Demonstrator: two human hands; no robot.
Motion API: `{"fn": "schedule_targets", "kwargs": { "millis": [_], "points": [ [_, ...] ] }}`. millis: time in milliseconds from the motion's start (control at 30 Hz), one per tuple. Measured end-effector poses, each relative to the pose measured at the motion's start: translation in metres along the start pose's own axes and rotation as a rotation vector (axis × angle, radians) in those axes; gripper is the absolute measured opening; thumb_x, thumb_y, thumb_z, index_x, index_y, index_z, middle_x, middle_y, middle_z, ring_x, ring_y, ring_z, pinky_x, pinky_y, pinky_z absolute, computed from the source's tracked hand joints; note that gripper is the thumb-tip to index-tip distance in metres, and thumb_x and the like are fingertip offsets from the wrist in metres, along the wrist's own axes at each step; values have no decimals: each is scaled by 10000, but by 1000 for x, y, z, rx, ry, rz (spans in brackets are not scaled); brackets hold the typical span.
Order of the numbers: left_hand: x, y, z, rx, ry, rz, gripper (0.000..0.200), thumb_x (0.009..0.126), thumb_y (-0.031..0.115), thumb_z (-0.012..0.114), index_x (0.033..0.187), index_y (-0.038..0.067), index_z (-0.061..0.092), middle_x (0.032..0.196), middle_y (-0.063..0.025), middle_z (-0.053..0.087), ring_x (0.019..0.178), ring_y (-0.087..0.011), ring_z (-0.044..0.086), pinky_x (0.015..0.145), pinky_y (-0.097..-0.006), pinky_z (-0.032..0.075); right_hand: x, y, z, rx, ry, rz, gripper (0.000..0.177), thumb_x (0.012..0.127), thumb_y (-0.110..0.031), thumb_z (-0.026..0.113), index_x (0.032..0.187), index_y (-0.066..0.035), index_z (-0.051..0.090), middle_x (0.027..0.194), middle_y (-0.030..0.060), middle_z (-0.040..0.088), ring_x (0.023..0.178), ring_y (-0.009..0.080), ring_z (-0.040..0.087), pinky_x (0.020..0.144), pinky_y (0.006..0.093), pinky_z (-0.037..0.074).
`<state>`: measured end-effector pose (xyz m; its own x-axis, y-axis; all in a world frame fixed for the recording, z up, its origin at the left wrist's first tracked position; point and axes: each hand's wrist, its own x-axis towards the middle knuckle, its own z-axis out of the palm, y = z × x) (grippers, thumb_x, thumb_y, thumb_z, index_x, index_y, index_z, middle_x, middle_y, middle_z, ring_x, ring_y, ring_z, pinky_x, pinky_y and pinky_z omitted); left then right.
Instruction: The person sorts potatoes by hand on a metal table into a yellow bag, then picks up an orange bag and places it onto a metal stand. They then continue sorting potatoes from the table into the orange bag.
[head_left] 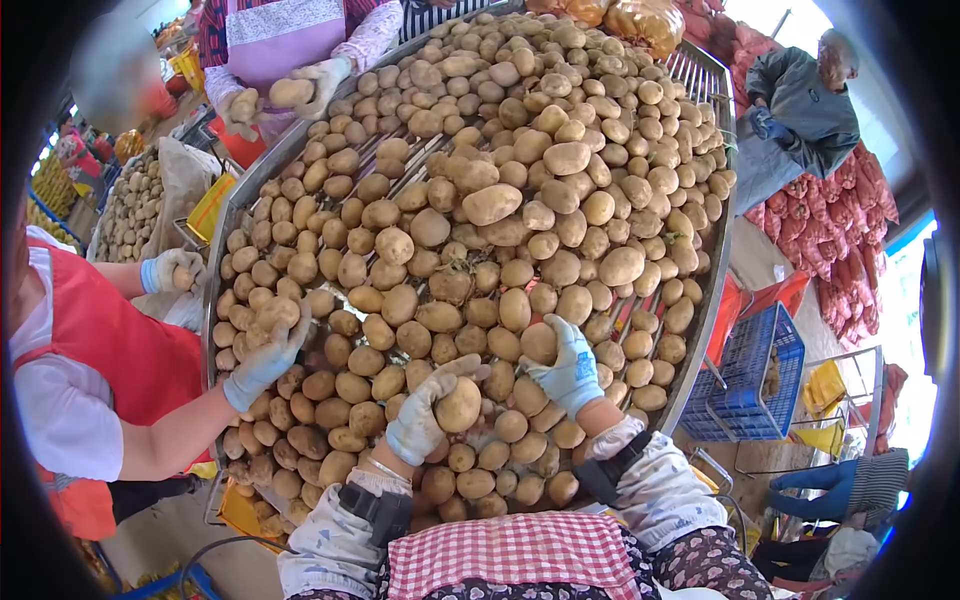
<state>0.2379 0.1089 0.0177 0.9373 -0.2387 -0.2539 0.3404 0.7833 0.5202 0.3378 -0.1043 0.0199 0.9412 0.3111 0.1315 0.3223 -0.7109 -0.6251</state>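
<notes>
Potatoes point(520, 200) lie heaped across a long metal sorting table point(693, 72), which runs from the near edge up the middle of the view. At the far left, a co-worker in a red apron point(120, 350) reaches a gloved hand point(262, 362) over the table's rim, fingers curled under a small potato point(278, 313). Further up, a second co-worker in a pink apron point(285, 35) holds another potato point(290, 92) in gloved hands.

Low in the middle, the person's own left hand point(420, 420), in a grey glove, has its fingers clamped round a round potato point(460, 405) just above the heap. Just right of it, the right hand point(570, 372), in a pale blue glove, curls its fingers and thumb about a pale potato point(538, 343) that rests among the others.

Right of the table stands a blue crate point(760, 385). Red mesh sacks point(840, 250) are piled behind it, below a person in a grey jacket point(805, 105).
</notes>
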Motion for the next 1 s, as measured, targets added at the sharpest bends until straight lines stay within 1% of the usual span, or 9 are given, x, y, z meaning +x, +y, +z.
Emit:
{"fn": "schedule_targets", "kwargs": {
  "millis": [133, 200, 233, 333, 500, 567, 700, 800, 1000],
  "points": [
    [-6, 3, 43, 97, 172, 12, 482, 992, 389, 383, 1325, 44, 426, 1165, -178, 578, 861, -241, 644, 738, -322, 553, -5, -53, -23, 491, -267, -260, 577, 806, -242, 664, 1287, 3, 462, 1203, 222, 550, 1116, 359, 539, 971, 388, 418],
    [-9, 3, 19, 26, -116, -19, 490, 998, 378, 382, 1337, 25, 408, 1032, -181, 626, 768, -236, 644, 682, -313, 548, 14, -31, -22, 229, 15, -438, 454, 849, -242, 586, 1237, -17, 519, 1210, 215, 550, 1123, 362, 536, 967, 418, 416],
    [0, -5, -1, -246, -371, -121, 551, 961, 355, 405, 1359, -26, 380, 1005, -194, 625, 827, -251, 635, 703, -337, 536, 28, -16, -25, 41, 68, -283, 500, 831, -253, 606, 1263, -27, 497, 1237, 209, 535, 1152, 358, 513, 981, 424, 404],
    [-15, -2, 7, -250, -232, -184, 566, 939, 389, 451, 1298, -49, 428, 913, -177, 632, 759, -249, 628, 654, -328, 519, 46, 39, -21, -617, 27, -27, 689, 758, -293, 681, 1350, -67, 411, 1302, 174, 491, 1223, 352, 440, 1023, 427, 364],
    [-15, -10, -11, -381, -117, -142, 580, 915, 371, 554, 1338, 4, 406, 1093, -177, 622, 912, -274, 647, 762, -368, 559, 48, 19, -29, -621, -114, 104, 840, 695, -321, 744, 1389, -55, 352, 1298, 200, 477, 1247, 350, 412, 1041, 422, 351],
    [-14, -6, -8, -547, -2, -80, 628, 881, 361, 608, 1371, 37, 385, 1329, -131, 508, 1197, -314, 521, 969, -461, 480, 33, 4, -34, -181, 102, 198, 813, 697, -303, 747, 1368, -32, 378, 1285, 225, 482, 1240, 368, 425, 1050, 432, 349],
    [-10, -9, 2, -659, -100, 29, 724, 826, 468, 645, 1381, 80, 387, 1444, -125, 364, 1323, -358, 361, 1053, -549, 368, -2, -38, -12, 470, -27, -104, 700, 722, -265, 725, 1317, -25, 445, 1262, 218, 503, 1212, 383, 460, 1055, 443, 348],
    [-15, -18, -12, -789, -72, 19, 742, 814, 511, 641, 1392, 127, 381, 1447, -130, 357, 1338, -370, 331, 1031, -558, 386, 17, -37, -12, 97, -72, -311, 537, 794, -247, 658, 1266, -39, 510, 1284, 202, 513, 1192, 352, 508, 1025, 418, 391],
    [-35, -14, -14, -579, -45, 60, 731, 822, 537, 618, 1384, 124, 400, 1447, -136, 360, 1352, -407, 295, 1000, -570, 408, 64, -43, 22, -435, -333, 279, 644, 836, -417, 618, 1330, -51, 427, 1351, 216, 466, 1172, 352, 530, 945, 419, 443]
  ]
}}
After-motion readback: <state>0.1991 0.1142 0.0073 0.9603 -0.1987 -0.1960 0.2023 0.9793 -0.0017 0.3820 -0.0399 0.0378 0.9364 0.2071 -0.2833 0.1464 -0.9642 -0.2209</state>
